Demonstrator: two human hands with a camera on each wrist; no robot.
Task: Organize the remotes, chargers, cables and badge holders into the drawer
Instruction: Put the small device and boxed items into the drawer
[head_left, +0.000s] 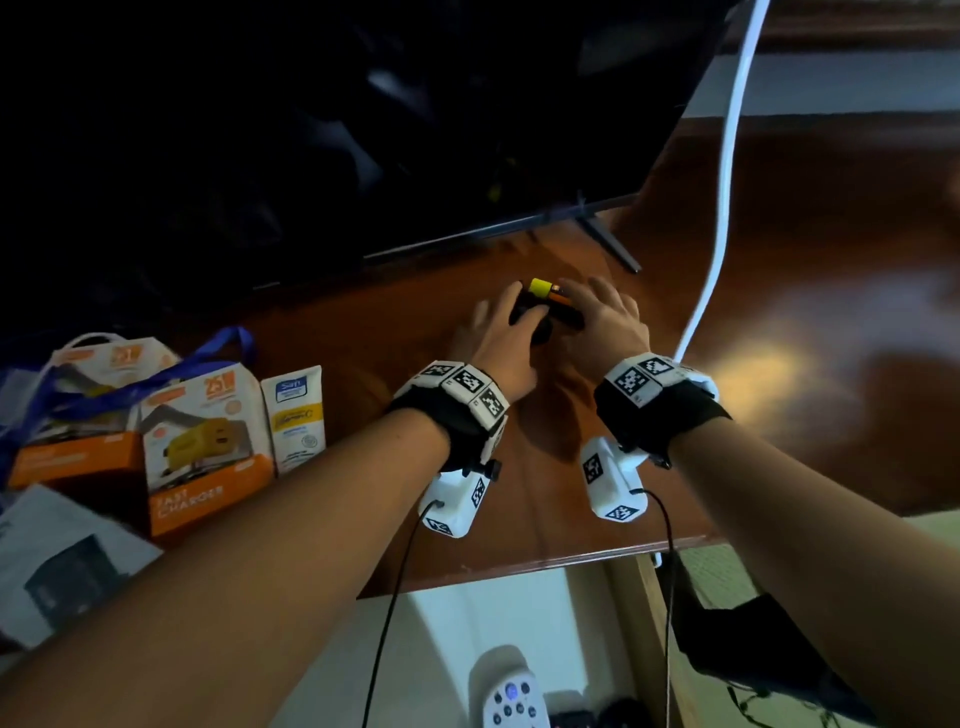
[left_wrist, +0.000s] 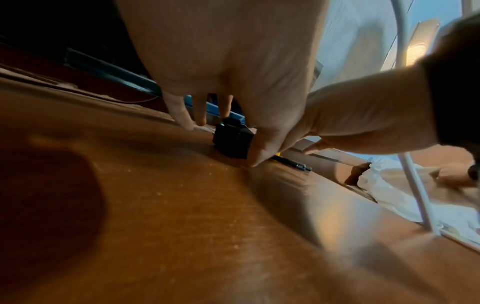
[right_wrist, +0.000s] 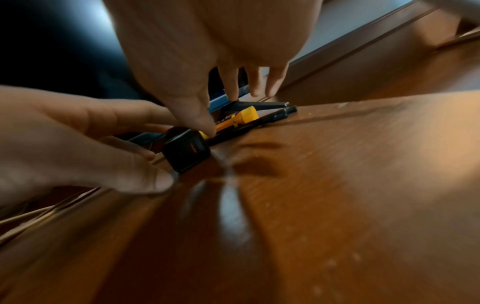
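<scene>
Black charger (right_wrist: 186, 151), yellow-orange cylinder (right_wrist: 237, 119), brown wooden tabletop (head_left: 779, 332).

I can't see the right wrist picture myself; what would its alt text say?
Low over a wooden tabletop, the left hand grips a small black charger block while the right hand's thumb presses a yellow-and-orange item lying just behind it. A dark television stand foot shows beyond.

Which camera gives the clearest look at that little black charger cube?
The right wrist view: the black charger cube faces it, port visible, held by the left hand. The left wrist view shows a dark block half hidden behind fingers; the head view barely shows it between both hands.
</scene>
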